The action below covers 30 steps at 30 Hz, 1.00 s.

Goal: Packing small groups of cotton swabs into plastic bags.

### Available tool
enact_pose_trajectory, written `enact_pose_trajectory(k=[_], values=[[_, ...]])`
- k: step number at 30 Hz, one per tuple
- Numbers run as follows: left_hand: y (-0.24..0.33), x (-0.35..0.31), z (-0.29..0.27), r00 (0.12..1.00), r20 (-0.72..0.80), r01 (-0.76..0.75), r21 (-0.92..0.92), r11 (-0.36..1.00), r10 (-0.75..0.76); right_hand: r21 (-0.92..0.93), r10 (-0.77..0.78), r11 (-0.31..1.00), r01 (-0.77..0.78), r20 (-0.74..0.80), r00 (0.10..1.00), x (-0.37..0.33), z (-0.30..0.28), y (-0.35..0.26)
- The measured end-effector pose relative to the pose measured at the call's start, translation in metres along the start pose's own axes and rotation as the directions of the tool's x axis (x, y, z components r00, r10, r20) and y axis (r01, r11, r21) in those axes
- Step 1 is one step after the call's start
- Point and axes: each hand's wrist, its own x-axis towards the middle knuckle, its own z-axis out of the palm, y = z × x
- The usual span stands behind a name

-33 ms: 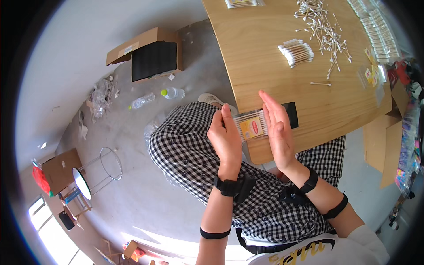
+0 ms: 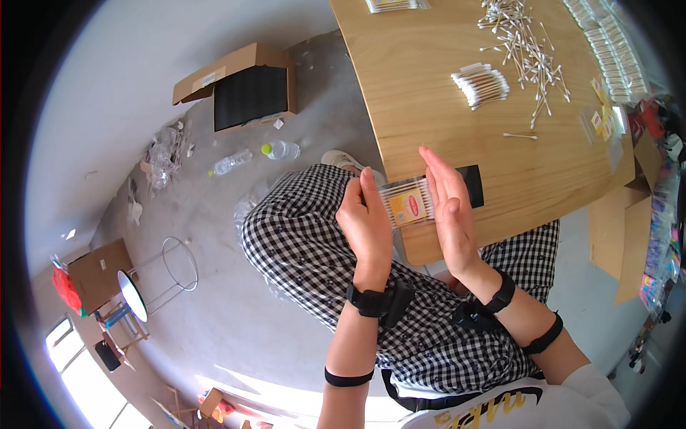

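Wooden bench (image 2: 400,86): loose cotton swab heap (image 2: 527,53) far right. Right hand (image 2: 451,211): fingers straight, together, flat beside the pack. Left hand (image 2: 366,225): fingers partly hidden; cannot tell if clamped. Clear cotton swab pack (image 2: 409,206) between the hands, over the bench's near left edge. No visible shift from preceding frame; hold judged steady. Single swab (image 2: 520,136) farther right.

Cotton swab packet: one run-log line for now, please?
cotton swab packet: between hands; left hand: left end; right hand: flat, right end; tabletop: loose cotton swabs
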Motion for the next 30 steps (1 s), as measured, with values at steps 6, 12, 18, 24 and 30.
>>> enact_pose_trajectory(k=[6,12,18,24,30], values=[[-0.008,0.003,0.000,1.000,-0.011,0.010,-0.068,0.998,-0.011,0.094,0.018,0.995,-0.014,-0.032,0.999,0.000,-0.006,0.003],[-0.006,0.008,-0.002,0.999,0.046,-0.013,-0.039,0.999,0.015,0.156,-0.005,0.988,0.006,-0.008,1.000,0.001,-0.014,0.006],[0.009,0.029,-0.028,0.979,-0.096,-0.186,-0.078,0.979,0.178,-0.509,-0.187,0.847,0.152,-0.019,0.982,0.050,-0.076,-0.026],[0.032,0.021,-0.014,0.964,0.055,-0.249,-0.142,0.958,0.259,-0.915,-0.246,0.198,0.351,0.300,0.922,0.091,-0.129,-0.046],[0.042,0.020,-0.005,0.947,0.139,-0.283,-0.074,0.956,0.291,-0.903,-0.198,0.089,0.421,0.398,0.896,0.101,-0.137,-0.052]])
